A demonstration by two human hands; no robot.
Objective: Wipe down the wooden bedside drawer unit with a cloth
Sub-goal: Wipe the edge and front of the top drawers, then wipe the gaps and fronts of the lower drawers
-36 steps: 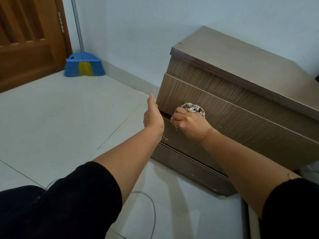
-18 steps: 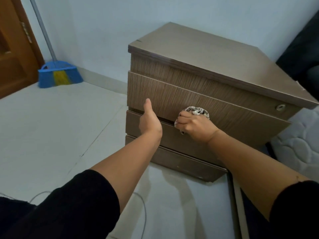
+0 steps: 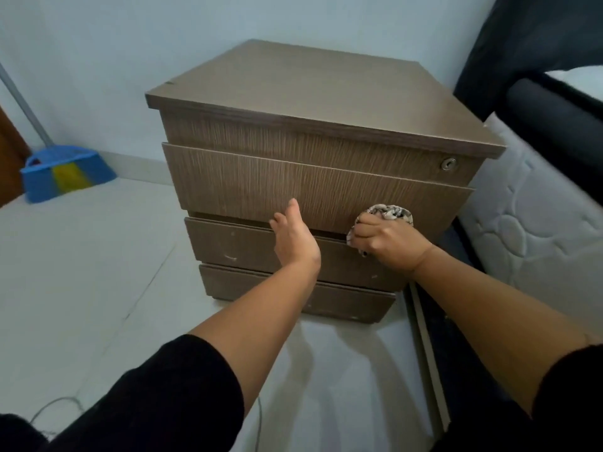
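Observation:
The brown wood-grain bedside drawer unit [image 3: 313, 102] stands against the wall with three drawer fronts and a small round lock [image 3: 449, 164] at the upper right. The top drawer [image 3: 261, 184] juts out a little. My right hand [image 3: 388, 244] grips a bunched patterned cloth [image 3: 388, 213] and presses it against the lower right part of that drawer front. My left hand [image 3: 292, 238] is at the drawer's bottom edge near the middle, thumb up against the front, fingers loosely bent with their tips showing at the edge.
A blue broom [image 3: 65, 172] leans against the wall at the left. A white mattress [image 3: 535, 230] with a dark bed frame [image 3: 554, 119] is close on the right. A thin cable [image 3: 55, 407] lies on the pale tiled floor [image 3: 81, 272] near my knees.
My right hand has slid the cloth rightward along the top drawer front. My left hand has shifted from the drawer's left end toward the middle. The view has swung to face the unit.

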